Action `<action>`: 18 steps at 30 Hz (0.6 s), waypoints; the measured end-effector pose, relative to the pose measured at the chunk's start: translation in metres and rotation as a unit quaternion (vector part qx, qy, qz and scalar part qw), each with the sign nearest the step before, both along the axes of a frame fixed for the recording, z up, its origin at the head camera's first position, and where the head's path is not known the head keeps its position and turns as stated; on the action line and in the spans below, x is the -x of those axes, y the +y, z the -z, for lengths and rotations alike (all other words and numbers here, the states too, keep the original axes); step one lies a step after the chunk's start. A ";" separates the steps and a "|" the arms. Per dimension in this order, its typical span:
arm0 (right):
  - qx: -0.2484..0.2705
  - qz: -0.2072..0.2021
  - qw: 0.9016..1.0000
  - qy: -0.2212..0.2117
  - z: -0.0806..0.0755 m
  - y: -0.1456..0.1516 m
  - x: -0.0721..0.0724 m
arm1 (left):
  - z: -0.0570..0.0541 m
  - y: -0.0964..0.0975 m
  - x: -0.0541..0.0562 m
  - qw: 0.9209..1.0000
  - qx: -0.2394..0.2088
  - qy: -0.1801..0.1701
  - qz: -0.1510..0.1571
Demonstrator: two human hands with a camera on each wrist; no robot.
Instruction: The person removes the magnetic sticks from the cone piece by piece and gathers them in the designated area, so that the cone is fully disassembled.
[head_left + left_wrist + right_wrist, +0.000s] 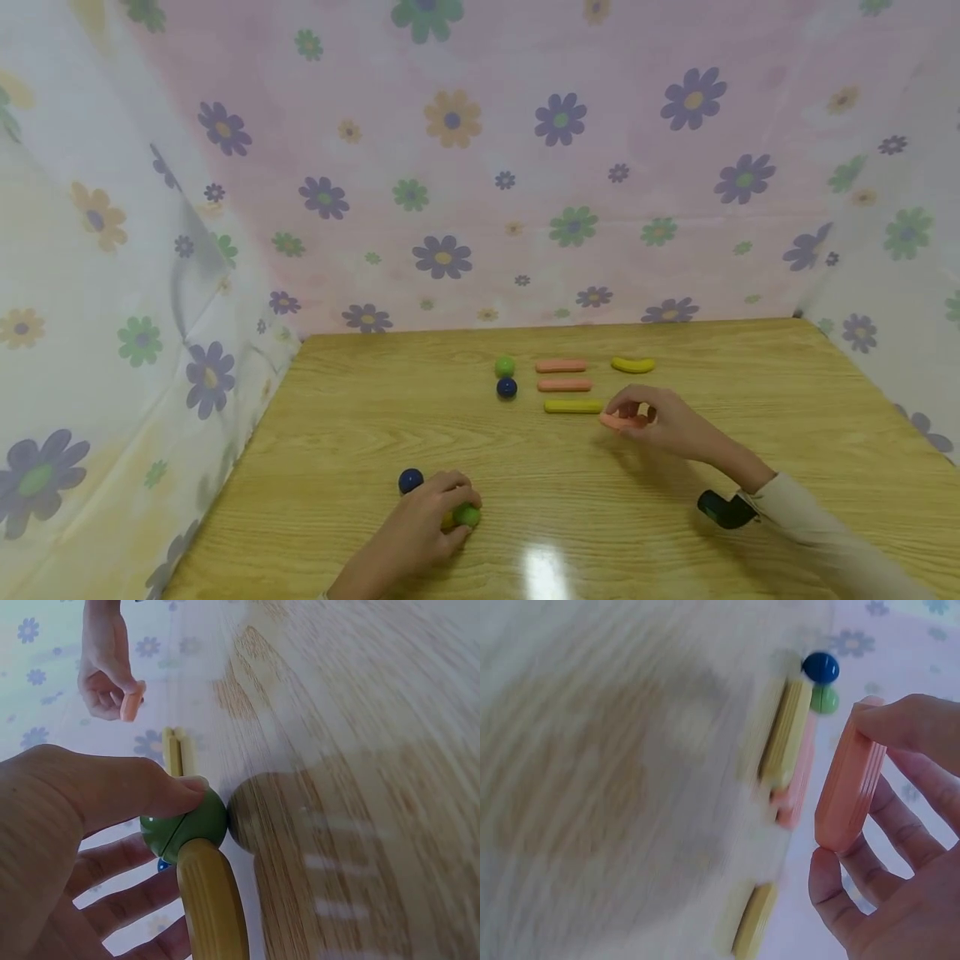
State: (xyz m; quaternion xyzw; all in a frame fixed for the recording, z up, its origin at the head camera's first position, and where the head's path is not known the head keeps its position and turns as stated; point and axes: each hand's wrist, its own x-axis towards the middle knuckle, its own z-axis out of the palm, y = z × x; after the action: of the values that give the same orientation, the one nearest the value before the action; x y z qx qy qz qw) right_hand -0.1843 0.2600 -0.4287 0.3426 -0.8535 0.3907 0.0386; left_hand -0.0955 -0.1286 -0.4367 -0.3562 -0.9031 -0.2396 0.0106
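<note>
My left hand (427, 521) pinches a green ball (196, 829) between thumb and fingers, low over the near part of the table. A ridged yellow piece (214, 900) lies against that ball and is mostly hidden in the head view. Just beyond the left knuckles sits a dark blue ball (411, 480). Farther right, my right hand (663, 423) holds a ridged salmon-pink stick (851, 784) by its ends, raised off the table. Close to its fingers lies a straight yellow stick (572, 407).
Two more pink sticks, one (561, 366) behind the other (564, 385), lie near the back of the wooden table (337, 417). A second green ball (505, 367) and blue ball (507, 388) sit left of them, a curved yellow piece (633, 365) right. Flowered cloth (487, 167) encloses the table.
</note>
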 end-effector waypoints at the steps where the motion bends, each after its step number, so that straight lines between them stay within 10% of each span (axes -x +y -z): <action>1: 0.000 0.005 1.000 0.008 0.000 0.003 0.002 | 0.000 0.000 0.000 1.000 0.000 0.000 -0.001; 18: -0.041 0.077 0.996 0.000 0.007 0.039 0.042 | 0.004 -0.001 0.001 1.000 -0.009 0.022 0.009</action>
State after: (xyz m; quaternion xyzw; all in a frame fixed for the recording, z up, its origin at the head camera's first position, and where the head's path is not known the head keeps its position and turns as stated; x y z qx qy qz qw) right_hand -0.2267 0.2994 -0.4362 0.2772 -0.8925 0.3517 0.0540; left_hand -0.0963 -0.1296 -0.4405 -0.3693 -0.8972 -0.2402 0.0313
